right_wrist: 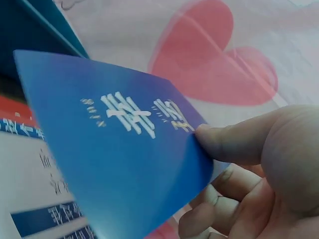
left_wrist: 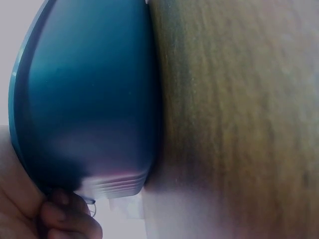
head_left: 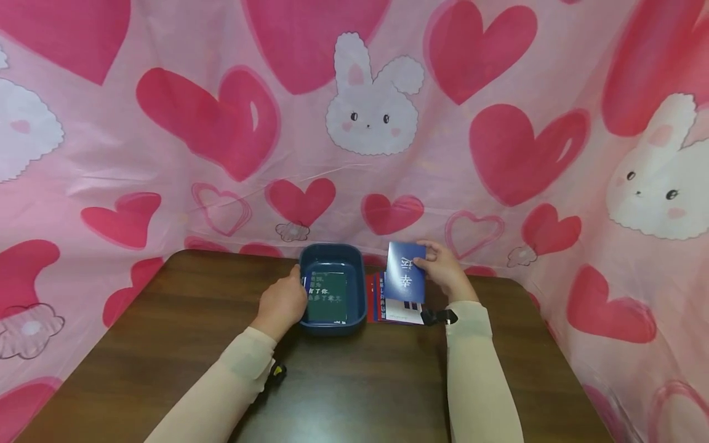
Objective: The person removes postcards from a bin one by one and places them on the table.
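Note:
A blue card with white lettering is pinched by my right hand between thumb and fingers at its right edge. In the right wrist view the card bows slightly and is raised above other cards. My left hand grips the left rim of a dark blue plastic bin; the left wrist view shows curled fingers against the bin's end. Inside the bin lies a dark green card with pale lettering. Right of the bin, several red, blue and white cards overlap on the table.
The brown wooden table carries the bin and cards near its far edge. A pink curtain with hearts and rabbits stands behind and along both sides. Dark straps sit at the wrists.

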Motion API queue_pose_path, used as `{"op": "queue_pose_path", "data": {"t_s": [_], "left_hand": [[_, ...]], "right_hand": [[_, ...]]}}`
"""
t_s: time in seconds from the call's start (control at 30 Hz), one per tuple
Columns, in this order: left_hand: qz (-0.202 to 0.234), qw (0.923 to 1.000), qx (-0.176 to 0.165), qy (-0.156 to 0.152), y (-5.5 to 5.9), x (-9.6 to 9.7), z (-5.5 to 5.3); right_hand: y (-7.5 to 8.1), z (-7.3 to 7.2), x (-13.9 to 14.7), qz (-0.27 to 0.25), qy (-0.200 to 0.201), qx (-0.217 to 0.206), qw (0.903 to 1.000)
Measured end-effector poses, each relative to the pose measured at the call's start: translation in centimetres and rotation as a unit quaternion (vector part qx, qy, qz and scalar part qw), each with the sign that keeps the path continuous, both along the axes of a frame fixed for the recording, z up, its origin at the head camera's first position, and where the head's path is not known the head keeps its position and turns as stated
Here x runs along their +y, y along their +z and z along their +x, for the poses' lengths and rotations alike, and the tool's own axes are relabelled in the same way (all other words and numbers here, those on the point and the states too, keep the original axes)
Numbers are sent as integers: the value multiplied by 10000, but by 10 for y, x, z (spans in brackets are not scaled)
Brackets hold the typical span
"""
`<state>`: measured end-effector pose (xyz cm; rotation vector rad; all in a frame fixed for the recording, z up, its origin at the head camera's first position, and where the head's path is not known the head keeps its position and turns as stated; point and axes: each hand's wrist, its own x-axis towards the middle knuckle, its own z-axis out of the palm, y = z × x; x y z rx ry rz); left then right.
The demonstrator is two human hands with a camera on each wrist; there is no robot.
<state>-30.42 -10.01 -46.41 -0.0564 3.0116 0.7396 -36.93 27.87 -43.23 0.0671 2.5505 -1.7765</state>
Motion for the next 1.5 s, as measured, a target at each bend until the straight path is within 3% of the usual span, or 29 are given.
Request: {"op": "queue_pose_path", "data": {"t_s": [0.2,0.53,0.93,1.1,1.5], "left_hand": [[-28,10000,18,-6,-2,1,-2],[-19,10000,36,-32,-1,-1,0],[52,10000,-47,-8,-1,-1,2],[31,10000,-51,5,0,0,1],[-2,9999,-125,46,1,1,1]], "right_hand": [[-13,-3,11,241,266,-61,9993],[-27,-3,23,370,487,-538,9967],[-38,0,28,585,317,-1169,9909],[-44,-3,28,576,360,-1175,9908],[-48,-6,19,1745,396,-866,9800]]}}
